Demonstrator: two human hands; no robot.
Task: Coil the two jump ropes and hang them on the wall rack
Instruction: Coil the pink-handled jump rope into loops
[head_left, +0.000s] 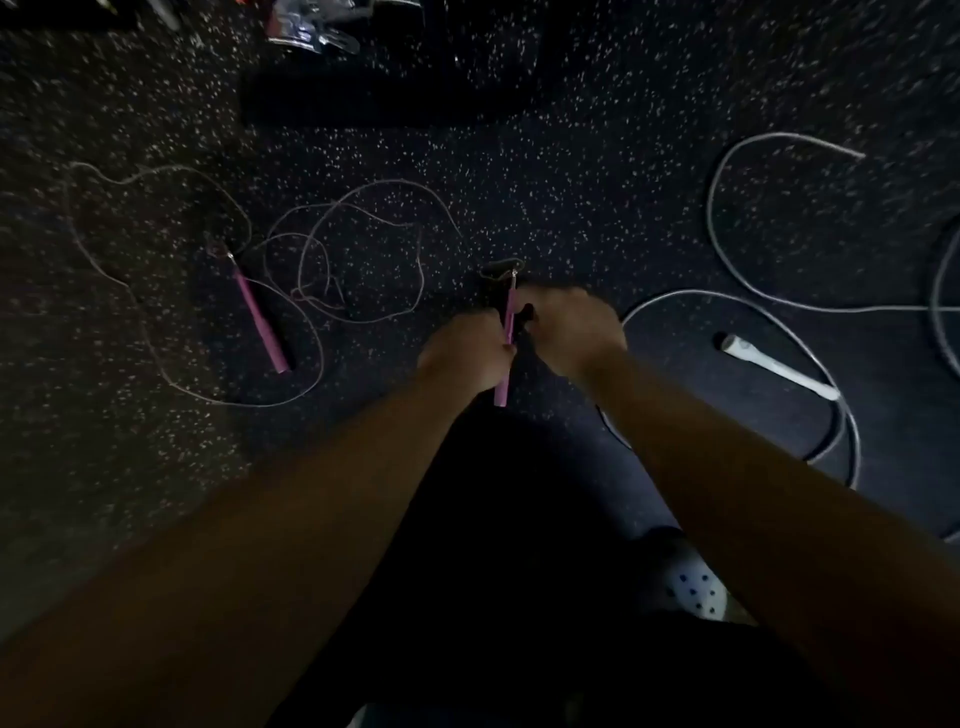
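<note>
A: Hands first. What are they on?
B: Left hand (465, 353) is closed around a pink handle (506, 345), held roughly upright between both hands. Right hand (569, 330) sits just beside it, fingers curled near the top of the handle. Cannot tell if it actually grips the handle or the cord; too dark.

A: Where's the rest of that rope?
B: Thin cord (311, 270) lies in loose tangled loops on the speckled floor (571, 182), left of the hands. Second pink handle (258, 317) lies flat among those loops, tilted, well apart from the held one.

A: Other rope?
B: Grey rope (727, 249), thicker, sprawled in wide curves on the right. Its white handle (779, 366) lies flat on the floor inside one loop, to the right of the right hand. Nobody touching it.

A: Anything else?
B: Dark flat block (389, 98) on the floor up top, shiny crumpled thing (311, 28) at the top edge, blurry. A white shoe with holes (693, 584) shows between the forearms. No rack in view.
</note>
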